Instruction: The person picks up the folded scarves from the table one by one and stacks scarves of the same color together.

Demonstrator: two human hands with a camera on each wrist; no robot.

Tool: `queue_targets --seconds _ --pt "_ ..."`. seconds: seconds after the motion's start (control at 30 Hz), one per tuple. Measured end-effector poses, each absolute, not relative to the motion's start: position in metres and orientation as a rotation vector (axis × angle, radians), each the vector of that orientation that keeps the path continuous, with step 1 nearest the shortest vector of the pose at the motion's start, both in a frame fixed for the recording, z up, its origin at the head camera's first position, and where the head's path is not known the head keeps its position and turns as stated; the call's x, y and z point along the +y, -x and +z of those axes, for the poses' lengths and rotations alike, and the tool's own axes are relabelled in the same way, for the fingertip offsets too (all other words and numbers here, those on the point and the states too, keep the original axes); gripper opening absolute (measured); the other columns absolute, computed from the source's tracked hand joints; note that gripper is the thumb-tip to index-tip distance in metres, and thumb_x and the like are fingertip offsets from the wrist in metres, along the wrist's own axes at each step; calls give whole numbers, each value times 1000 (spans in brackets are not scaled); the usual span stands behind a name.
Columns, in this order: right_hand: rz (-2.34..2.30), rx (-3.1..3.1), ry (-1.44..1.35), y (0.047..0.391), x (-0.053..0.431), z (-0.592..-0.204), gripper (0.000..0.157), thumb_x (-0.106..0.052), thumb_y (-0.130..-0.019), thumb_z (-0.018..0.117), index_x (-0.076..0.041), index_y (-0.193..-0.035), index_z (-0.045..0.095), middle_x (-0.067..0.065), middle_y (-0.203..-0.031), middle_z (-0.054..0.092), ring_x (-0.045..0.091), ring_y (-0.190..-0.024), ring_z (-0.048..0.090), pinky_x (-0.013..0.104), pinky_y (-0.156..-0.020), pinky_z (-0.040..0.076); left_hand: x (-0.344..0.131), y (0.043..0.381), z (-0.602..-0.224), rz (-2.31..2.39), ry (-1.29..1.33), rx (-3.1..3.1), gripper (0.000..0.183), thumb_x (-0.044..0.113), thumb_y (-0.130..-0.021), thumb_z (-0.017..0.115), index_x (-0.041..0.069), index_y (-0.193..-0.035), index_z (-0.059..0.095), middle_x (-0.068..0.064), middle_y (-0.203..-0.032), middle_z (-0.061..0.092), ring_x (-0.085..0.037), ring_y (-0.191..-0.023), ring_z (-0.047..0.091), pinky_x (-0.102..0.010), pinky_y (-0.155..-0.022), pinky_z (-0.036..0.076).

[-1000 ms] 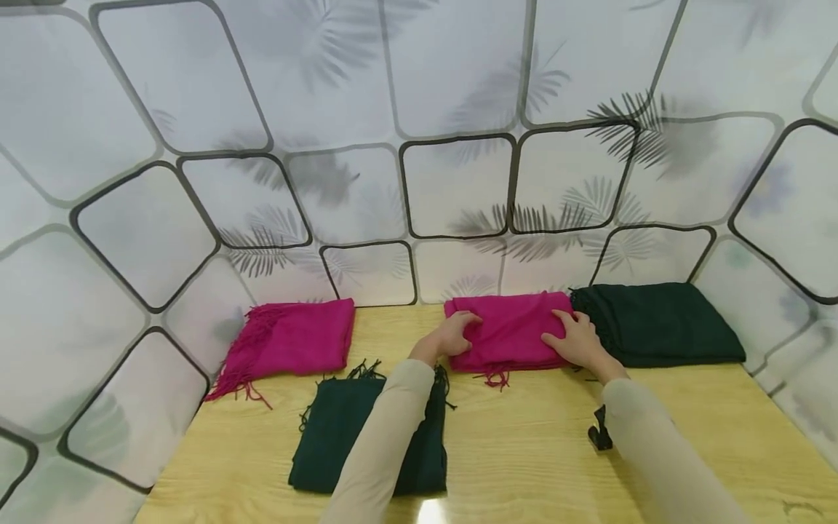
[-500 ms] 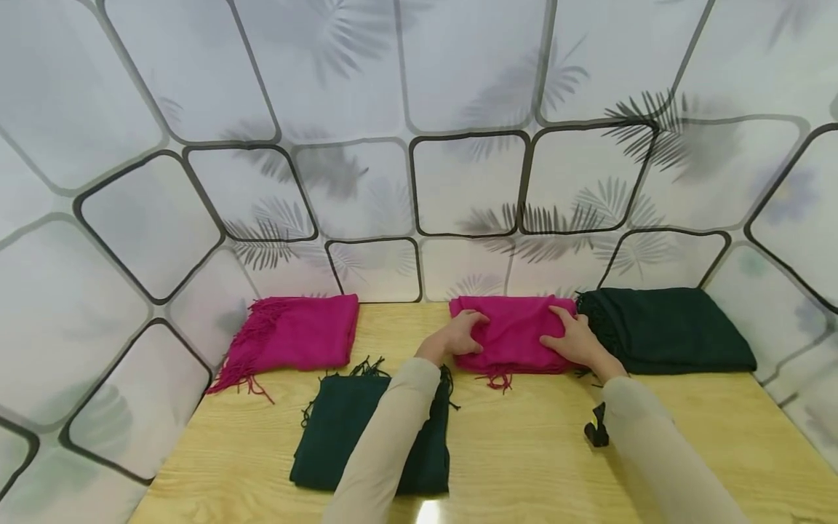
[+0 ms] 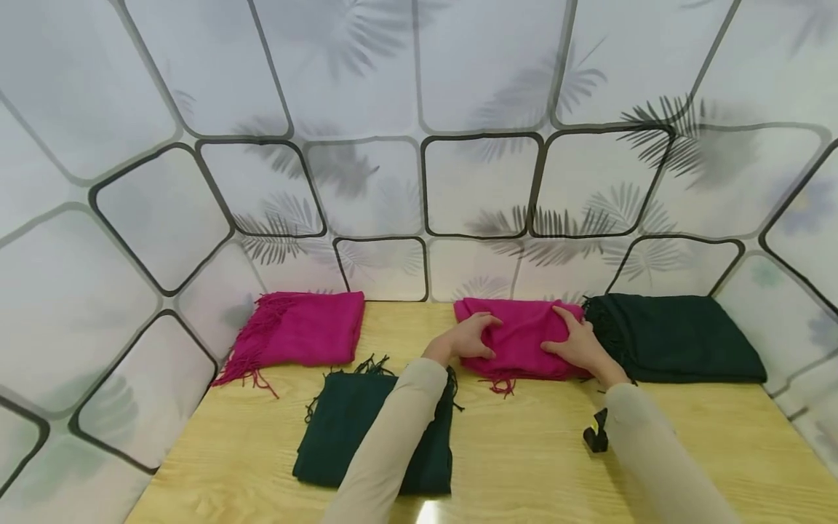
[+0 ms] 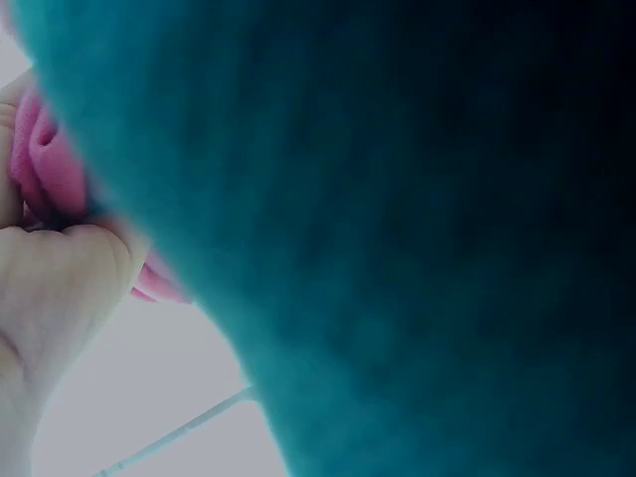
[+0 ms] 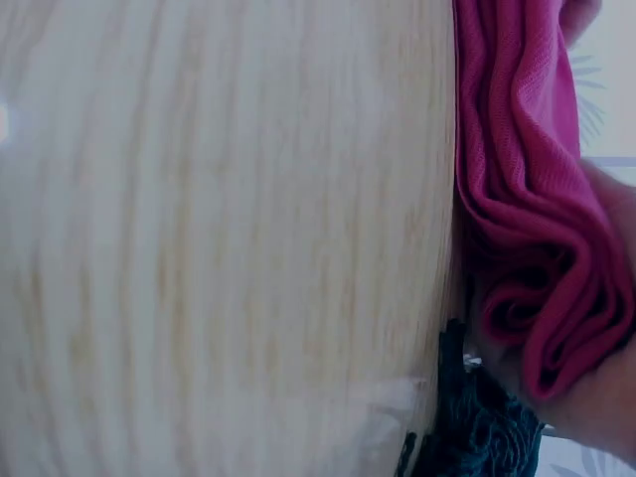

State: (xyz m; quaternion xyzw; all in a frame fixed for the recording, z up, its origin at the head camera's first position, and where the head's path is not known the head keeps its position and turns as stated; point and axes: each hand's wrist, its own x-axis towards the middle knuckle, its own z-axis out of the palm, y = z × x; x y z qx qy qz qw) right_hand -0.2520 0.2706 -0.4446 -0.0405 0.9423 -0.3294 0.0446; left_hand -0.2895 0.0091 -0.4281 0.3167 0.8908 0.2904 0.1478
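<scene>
A folded magenta scarf (image 3: 520, 335) lies at the back of the wooden table, a few fringe strands hanging at its front. My left hand (image 3: 463, 339) grips its left side, thumb nearer me. My right hand (image 3: 576, 345) holds the right side between thumb and fingers. In the right wrist view the layered edge of the magenta scarf (image 5: 527, 149) curls within the right hand (image 5: 606, 412). The left wrist view shows pink cloth (image 4: 60, 169) pinched in the left hand (image 4: 60, 288); a blurred dark teal surface (image 4: 378, 238) covers most of that view.
Another magenta scarf (image 3: 317, 327) lies at the back left. A dark green scarf (image 3: 350, 418) is partly under my left forearm; a second dark green scarf (image 3: 681, 338) sits close on the right. A small black object (image 3: 596, 435) is by my right sleeve. Patterned cloth walls (image 3: 478, 185) enclose the table.
The head view has shifted slightly, so the scene sits a little further right. Both hands stay on the magenta scarf, and its sides are drawn in slightly between them.
</scene>
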Motion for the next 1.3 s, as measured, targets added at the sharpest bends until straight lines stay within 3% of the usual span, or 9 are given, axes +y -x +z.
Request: queue_targets --seconds 0.1,0.33,0.47,0.67,0.97,1.13,1.3 --pt "-954 2896 160 253 274 -445 86 -33 -91 68 -4 -155 19 50 -145 10 68 -129 24 74 -97 34 13 290 -429 776 -929 2564 61 13 -86 76 10 -142 52 -10 -157 35 -22 -149 25 -30 -118 26" --pt "-715 2982 193 252 268 -438 75 -35 -91 67 -3 -151 33 49 -137 20 71 -113 37 74 -92 37 11 292 -429 690 -920 2580 59 15 -90 73 11 -144 51 -11 -159 31 -23 -149 24 -32 -118 26" --pt "-946 2909 234 256 268 -439 74 -25 -88 71 -2 -149 36 51 -141 14 67 -125 29 72 -96 35 13 290 -427 680 -890 2585 54 19 -94 69 12 -144 52 -12 -161 28 -26 -149 25 -34 -118 27" --pt "-1176 2761 171 253 271 -446 80 -16 -86 74 -3 -153 32 47 -150 6 62 -137 12 71 -101 31 15 287 -432 627 -893 2635 47 22 -96 67 12 -141 56 -13 -159 32 -26 -148 29 -33 -118 27" --pt "-1211 2781 -21 234 265 -446 81 -23 -88 72 -1 -153 28 46 -141 11 57 -123 28 65 -95 40 12 278 -439 640 -879 2618 48 17 -94 70 12 -139 58 -11 -158 36 -28 -147 31 -35 -117 28" --pt "-1515 2636 -177 226 270 -444 88 -24 -92 69 -7 -159 15 39 -145 10 51 -128 21 63 -98 37 9 277 -441 644 -880 2626 47 16 -92 71 12 -137 60 -11 -156 38 -28 -146 32 -35 -117 29" --pt "-1504 2624 -124 229 277 -439 93 -27 -92 70 -11 -161 9 38 -151 7 53 -133 16 65 -101 34 13 283 -437 693 -903 2638 46 14 -92 71 10 -137 60 -12 -156 38 -29 -146 33 -34 -117 29"
